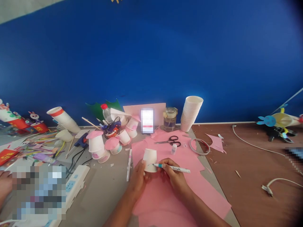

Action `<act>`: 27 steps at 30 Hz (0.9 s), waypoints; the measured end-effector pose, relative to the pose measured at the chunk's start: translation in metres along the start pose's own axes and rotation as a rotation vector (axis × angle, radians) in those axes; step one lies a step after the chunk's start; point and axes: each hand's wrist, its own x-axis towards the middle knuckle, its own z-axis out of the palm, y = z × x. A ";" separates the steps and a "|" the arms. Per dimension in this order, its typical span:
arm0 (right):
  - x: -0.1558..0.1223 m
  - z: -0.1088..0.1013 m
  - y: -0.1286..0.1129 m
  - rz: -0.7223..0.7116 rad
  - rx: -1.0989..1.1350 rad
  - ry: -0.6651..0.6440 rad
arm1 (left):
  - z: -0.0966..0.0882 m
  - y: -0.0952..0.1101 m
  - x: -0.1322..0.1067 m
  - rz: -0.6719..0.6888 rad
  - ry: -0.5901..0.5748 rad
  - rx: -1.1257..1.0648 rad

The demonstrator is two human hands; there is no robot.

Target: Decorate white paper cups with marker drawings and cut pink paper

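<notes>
My left hand [138,179] is closed around an upside-down white paper cup [150,159], holding it on the pink paper sheet [165,195]. My right hand [174,175] grips a white acrylic marker [174,168] with a teal band, its tip touching the cup's side. Both hands rest close together over the pink sheet near the table's front.
Scissors [170,141], a small glue bottle [174,149] and a tape ring [200,146] lie beyond the cup. A stack of paper cups [190,113], a jar [169,119], a phone [147,120], decorated cups [99,146], another marker [129,164], a power strip [77,183] and cables [255,146] surround them. Another person's hand [4,186] shows at far left.
</notes>
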 end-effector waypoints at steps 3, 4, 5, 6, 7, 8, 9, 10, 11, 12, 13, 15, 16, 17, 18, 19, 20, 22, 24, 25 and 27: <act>-0.001 0.000 0.002 0.015 -0.012 -0.034 | 0.002 0.002 0.000 -0.004 0.023 0.002; -0.001 0.000 0.002 0.019 -0.014 -0.032 | 0.002 0.002 0.000 -0.004 0.028 0.004; -0.001 0.000 0.002 0.018 -0.015 -0.026 | 0.002 0.003 -0.001 -0.004 0.028 0.007; -0.001 0.000 0.002 0.015 -0.016 -0.016 | 0.002 0.003 -0.001 0.000 0.025 0.011; -0.001 0.000 0.001 0.007 -0.017 -0.006 | 0.003 0.003 -0.002 0.004 0.020 0.014; -0.001 0.000 0.001 0.002 -0.018 0.002 | 0.003 0.003 -0.002 0.010 0.016 0.016; -0.002 0.000 0.000 -0.001 -0.021 0.004 | 0.003 0.002 -0.002 0.017 0.016 0.016; -0.002 0.001 0.000 0.002 -0.026 0.001 | 0.003 0.002 -0.003 0.022 0.017 0.014; -0.002 0.001 0.000 0.007 -0.032 -0.003 | 0.002 0.001 -0.003 0.026 0.017 0.012; -0.003 0.001 0.000 0.014 -0.038 -0.007 | 0.002 0.001 -0.002 0.030 0.016 0.009; -0.003 0.000 0.000 0.021 -0.044 -0.008 | 0.002 0.000 -0.002 0.034 0.016 0.010; -0.003 0.000 0.000 0.021 -0.048 0.005 | 0.001 -0.001 -0.002 0.039 0.010 0.031; -0.003 0.000 0.001 0.018 -0.047 0.015 | 0.000 -0.002 -0.001 0.040 0.010 0.043; -0.003 -0.001 0.001 0.015 -0.044 0.023 | 0.000 -0.003 -0.001 0.039 0.013 0.053; -0.003 -0.001 0.001 0.015 -0.041 0.023 | -0.001 -0.003 -0.001 0.035 0.016 0.058; -0.003 0.000 0.001 0.015 -0.038 0.019 | -0.002 -0.004 -0.001 0.032 0.018 0.058; -0.003 0.000 0.001 0.015 -0.037 0.010 | -0.003 -0.004 -0.001 0.033 0.020 0.054; -0.002 0.001 0.000 0.012 -0.040 0.002 | -0.003 -0.004 -0.001 0.040 0.016 0.053; -0.001 0.000 -0.001 0.006 -0.042 0.020 | -0.003 -0.004 -0.001 0.047 0.005 0.058; -0.001 0.000 -0.002 0.002 -0.041 0.033 | -0.003 -0.003 -0.002 0.050 0.001 0.058; -0.001 0.000 -0.002 -0.004 -0.035 0.047 | -0.003 -0.002 -0.001 0.044 0.000 0.056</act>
